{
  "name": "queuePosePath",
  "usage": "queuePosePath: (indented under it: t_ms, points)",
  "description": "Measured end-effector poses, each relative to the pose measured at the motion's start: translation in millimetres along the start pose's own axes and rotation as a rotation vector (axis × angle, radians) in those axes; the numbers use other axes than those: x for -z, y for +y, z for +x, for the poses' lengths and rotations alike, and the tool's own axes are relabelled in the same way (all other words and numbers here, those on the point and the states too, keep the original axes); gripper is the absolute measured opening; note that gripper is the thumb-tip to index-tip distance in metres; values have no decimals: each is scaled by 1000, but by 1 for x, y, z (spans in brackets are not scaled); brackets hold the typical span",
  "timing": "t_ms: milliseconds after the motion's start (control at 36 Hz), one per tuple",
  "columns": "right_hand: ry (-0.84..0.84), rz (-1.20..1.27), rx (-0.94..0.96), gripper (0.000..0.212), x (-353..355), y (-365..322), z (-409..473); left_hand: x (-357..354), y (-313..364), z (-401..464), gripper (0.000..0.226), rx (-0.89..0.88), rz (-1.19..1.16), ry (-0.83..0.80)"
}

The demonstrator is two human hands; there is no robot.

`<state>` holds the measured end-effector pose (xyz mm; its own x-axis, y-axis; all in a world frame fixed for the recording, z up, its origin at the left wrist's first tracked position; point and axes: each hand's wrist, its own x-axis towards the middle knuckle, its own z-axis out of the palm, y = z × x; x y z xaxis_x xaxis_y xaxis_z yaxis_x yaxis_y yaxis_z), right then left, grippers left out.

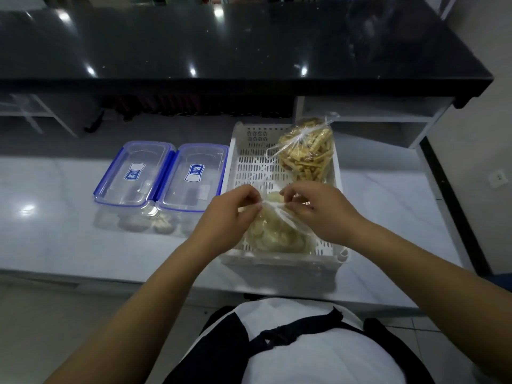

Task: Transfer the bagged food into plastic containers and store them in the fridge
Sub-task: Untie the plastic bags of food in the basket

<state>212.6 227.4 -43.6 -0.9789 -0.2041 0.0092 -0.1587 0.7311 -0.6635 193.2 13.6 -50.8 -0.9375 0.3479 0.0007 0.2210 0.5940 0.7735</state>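
Nearest the camera is the person's torso in a white shirt [318,353] with a dark apron strap [293,332] tied across it; both bare forearms reach forward over the near edge of the pale glossy marble-patterned table [388,206]. Left hand [235,210] has its fingers curled and pinches the twisted neck of a clear plastic bag of pale round crackers [277,231]; right hand [315,207] likewise curls its fingertips round the same knotted neck from the other side, so the two hands meet over the bag's top. That bag lies in the near end of a white perforated plastic basket [249,162], which stands towards the right of the table, close to its near edge; in the far end of the basket, against its right wall, lies a second clear plastic bag of golden stick-shaped snacks [307,156], its neck tied and pointing up. Just beside the basket's left wall stand two clear rectangular plastic containers with blue-rimmed lids, side by side and touching: the nearer-to-basket container [194,176] and the left container [133,173], each with a blue-and-white label on the lid; both lids are on. Beyond the table, at its far edge, rises a black polished counter [221,45] with light reflections, with dim shelving under it.
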Motion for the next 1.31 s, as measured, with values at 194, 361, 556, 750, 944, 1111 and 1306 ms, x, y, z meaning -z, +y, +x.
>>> queuePosePath:
  t_ms: [194, 361, 556, 750, 944, 1111, 1306]
  points:
    - [61, 153, 41, 5, 20, 22, -5, 7, -10, -22, 15, -1, -133, 154]
    - [-13, 178, -74, 10, 12, 42, -25, -1, -23, -39, 17, 105, -117, 139]
    - [-26, 233, -22, 24, 31, 21, -15, 17, -6, -29, 47, -74, -1, 76]
    - [-77, -200, 207, 21, 18, -8, 0, 18, 27, 3, 38, -106, 341, -129]
    - [175, -81, 283, 12, 31, -9, 5, 29, 33, 10, 10, -176, 182, 75]
    - [78, 110, 134, 7, 49, -1, 0, 44, 33, 11, 15, -180, 91, 216]
    - [-148, 343, 28, 15, 61, -8, -3, 35, 43, 22, 45, -157, 135, -219]
